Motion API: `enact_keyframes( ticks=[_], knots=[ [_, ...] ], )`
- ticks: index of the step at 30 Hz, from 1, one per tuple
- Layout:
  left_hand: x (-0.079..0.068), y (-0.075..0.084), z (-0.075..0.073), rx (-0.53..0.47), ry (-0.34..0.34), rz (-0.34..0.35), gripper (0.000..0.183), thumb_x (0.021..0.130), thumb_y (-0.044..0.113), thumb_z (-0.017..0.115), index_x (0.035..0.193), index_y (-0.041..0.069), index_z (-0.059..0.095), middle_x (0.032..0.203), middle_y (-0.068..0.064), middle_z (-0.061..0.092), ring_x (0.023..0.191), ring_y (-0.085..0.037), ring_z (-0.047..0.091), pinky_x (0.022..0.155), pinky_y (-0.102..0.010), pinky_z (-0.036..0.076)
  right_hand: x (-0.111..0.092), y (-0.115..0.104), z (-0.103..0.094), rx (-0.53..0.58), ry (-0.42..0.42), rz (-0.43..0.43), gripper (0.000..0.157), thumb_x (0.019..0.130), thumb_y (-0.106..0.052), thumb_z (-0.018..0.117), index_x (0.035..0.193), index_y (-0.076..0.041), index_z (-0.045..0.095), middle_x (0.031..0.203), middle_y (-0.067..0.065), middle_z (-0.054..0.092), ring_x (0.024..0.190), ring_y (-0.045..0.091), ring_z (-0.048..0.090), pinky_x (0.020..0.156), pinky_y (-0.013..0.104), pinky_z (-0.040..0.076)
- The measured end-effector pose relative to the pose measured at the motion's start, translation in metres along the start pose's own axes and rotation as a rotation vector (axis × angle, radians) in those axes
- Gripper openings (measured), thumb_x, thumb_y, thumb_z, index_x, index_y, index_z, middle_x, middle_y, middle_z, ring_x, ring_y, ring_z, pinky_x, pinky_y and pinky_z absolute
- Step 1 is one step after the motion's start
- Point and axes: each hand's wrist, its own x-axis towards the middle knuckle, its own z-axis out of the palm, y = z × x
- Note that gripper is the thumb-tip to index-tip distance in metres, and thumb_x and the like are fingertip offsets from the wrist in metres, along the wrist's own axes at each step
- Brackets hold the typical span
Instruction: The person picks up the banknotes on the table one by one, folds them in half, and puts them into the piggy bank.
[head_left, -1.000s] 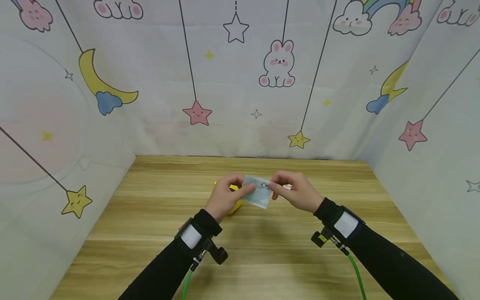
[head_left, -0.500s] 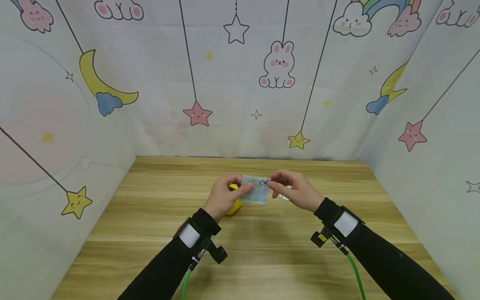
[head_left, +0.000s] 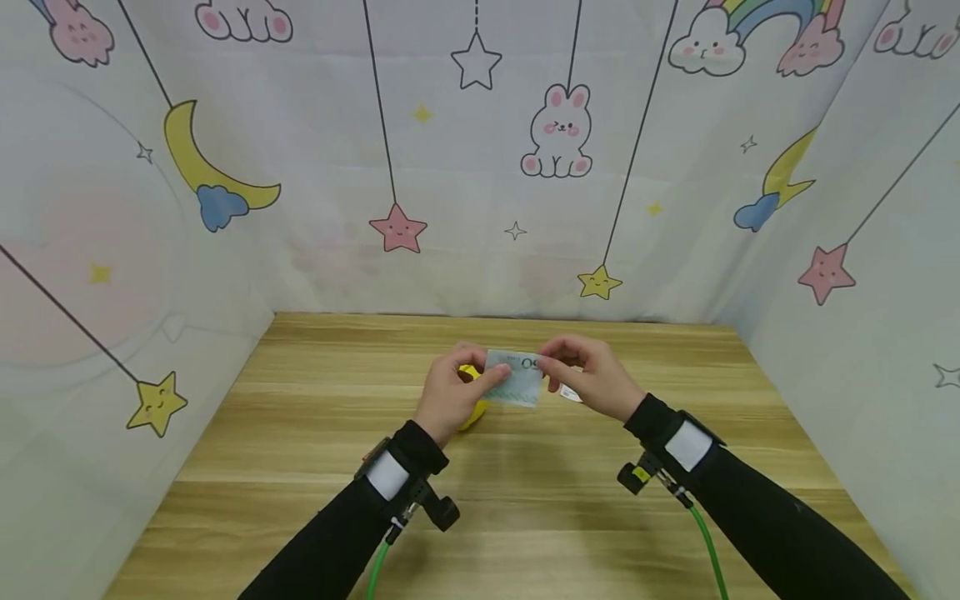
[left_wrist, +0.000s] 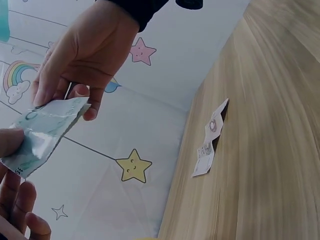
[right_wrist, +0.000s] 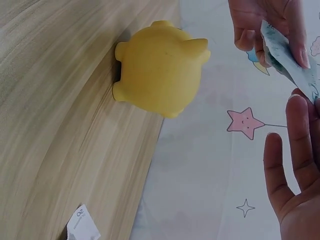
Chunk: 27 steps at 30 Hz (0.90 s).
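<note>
A folded, pale green banknote (head_left: 516, 385) is held up over the table between my two hands, with a printed 50 near its upper right corner. My left hand (head_left: 454, 388) pinches its left part, thumb flat across the front. At the opposite edge, my right hand (head_left: 592, 380) pinches the corner by the number. In the left wrist view the note (left_wrist: 44, 134) shows folded layers along one edge. A yellow piggy bank (right_wrist: 159, 70) stands on the table, mostly hidden behind my left hand in the head view.
A creased banknote (left_wrist: 210, 140) lies on the wooden table (head_left: 525, 517) behind my right hand; a 20 shows on it in the right wrist view. Cloth walls (head_left: 465, 267) with cartoon prints enclose the back and sides. Green cables (head_left: 705, 542) run from both wrist cameras.
The green banknote was tilted a second ago and is now held more level, its 50 showing more fully. Both hands keep their pinch and have barely moved.
</note>
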Motion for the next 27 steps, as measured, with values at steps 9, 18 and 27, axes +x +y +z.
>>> enact_keyframes(
  ticks=[9, 18, 27],
  knots=[
    [-0.0013, -0.0012, 0.0035, 0.136, 0.060, 0.075, 0.016, 0.086, 0.035, 0.070, 0.084, 0.023, 0.060, 0.091, 0.006, 0.051, 0.083, -0.014, 0.047, 0.063, -0.034, 0.034, 0.0021, 0.0034, 0.0038, -0.085, 0.055, -0.045, 0.009, 0.091, 0.001, 0.058, 0.097, -0.005, 0.061, 0.085, 0.007, 0.061, 0.064, 0.022, 0.057, 0.061, 0.031, 0.046],
    [0.0020, 0.0004, -0.0014, 0.126, 0.060, 0.051, 0.013, 0.088, 0.039, 0.067, 0.093, 0.027, 0.064, 0.095, 0.008, 0.053, 0.084, -0.014, 0.048, 0.066, -0.035, 0.037, 0.0017, 0.0055, 0.0014, -0.095, 0.050, -0.073, 0.010, 0.090, 0.002, 0.059, 0.097, -0.005, 0.061, 0.083, 0.007, 0.061, 0.063, 0.019, 0.057, 0.059, 0.031, 0.046],
    [0.0031, 0.0030, -0.0008, 0.134, 0.084, 0.092, 0.007, 0.088, 0.036, 0.067, 0.086, 0.030, 0.063, 0.093, 0.009, 0.051, 0.083, -0.012, 0.048, 0.061, -0.034, 0.033, 0.0012, 0.0060, 0.0001, -0.108, 0.052, -0.076, 0.011, 0.090, 0.002, 0.059, 0.097, -0.006, 0.061, 0.083, 0.006, 0.061, 0.063, 0.019, 0.057, 0.058, 0.030, 0.046]
  ],
)
